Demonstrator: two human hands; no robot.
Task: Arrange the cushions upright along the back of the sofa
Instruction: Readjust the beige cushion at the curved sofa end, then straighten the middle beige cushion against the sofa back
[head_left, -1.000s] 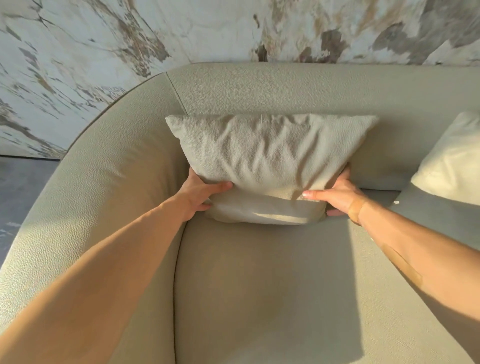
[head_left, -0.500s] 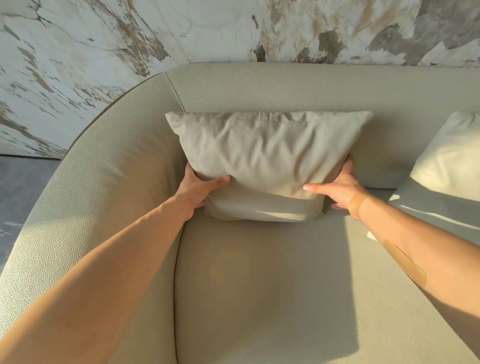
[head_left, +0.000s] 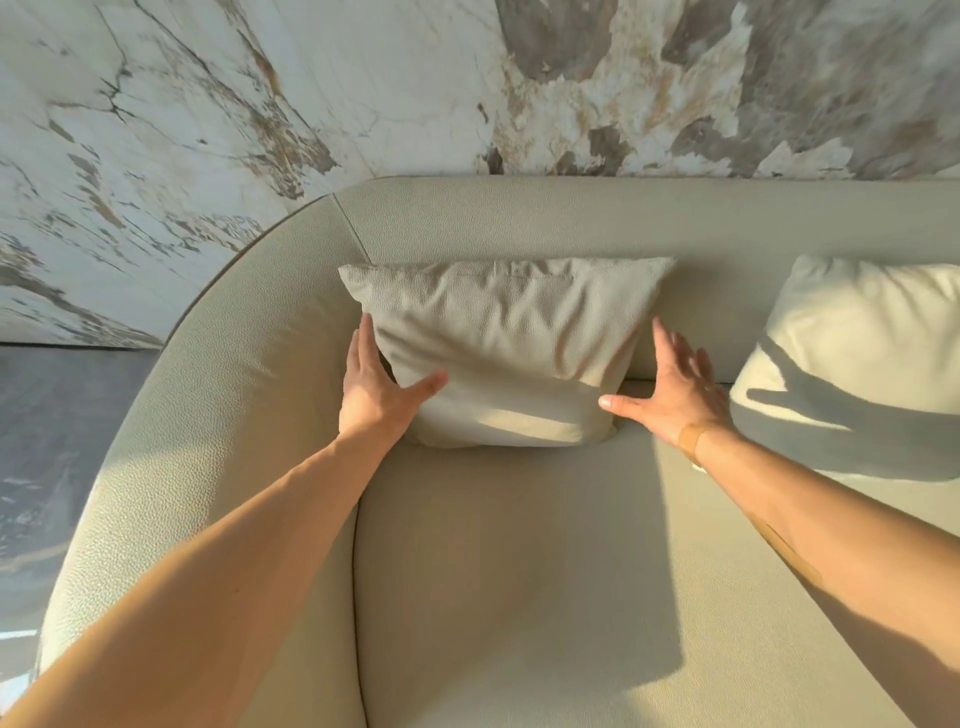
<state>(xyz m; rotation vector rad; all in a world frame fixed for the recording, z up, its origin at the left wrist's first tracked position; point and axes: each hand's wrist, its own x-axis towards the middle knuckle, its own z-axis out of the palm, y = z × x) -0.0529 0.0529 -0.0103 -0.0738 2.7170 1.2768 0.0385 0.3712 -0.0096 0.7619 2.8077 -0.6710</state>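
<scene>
A beige textured cushion (head_left: 509, 343) stands upright against the back of the sofa (head_left: 571, 218), near its curved left corner. My left hand (head_left: 374, 389) lies flat against the cushion's left edge, fingers straight, thumb on its front. On the other side, my right hand (head_left: 675, 389) is spread open just off the right edge, thumb near the lower corner, fingers apart and not gripping. A second, cream cushion (head_left: 852, 364) leans upright against the sofa back at the right, partly cut off by the frame edge.
The sofa's curved left arm (head_left: 208, 441) wraps round the seat (head_left: 519, 571). A marbled wall (head_left: 311, 104) rises right behind the sofa. Grey floor (head_left: 47, 441) shows at the left. Shadows of my arms fall across the seat and the cream cushion.
Both hands have let go of the beige cushion and opened out. The cushion now rests against the sofa back by itself. More of the cream cushion shows at the right.
</scene>
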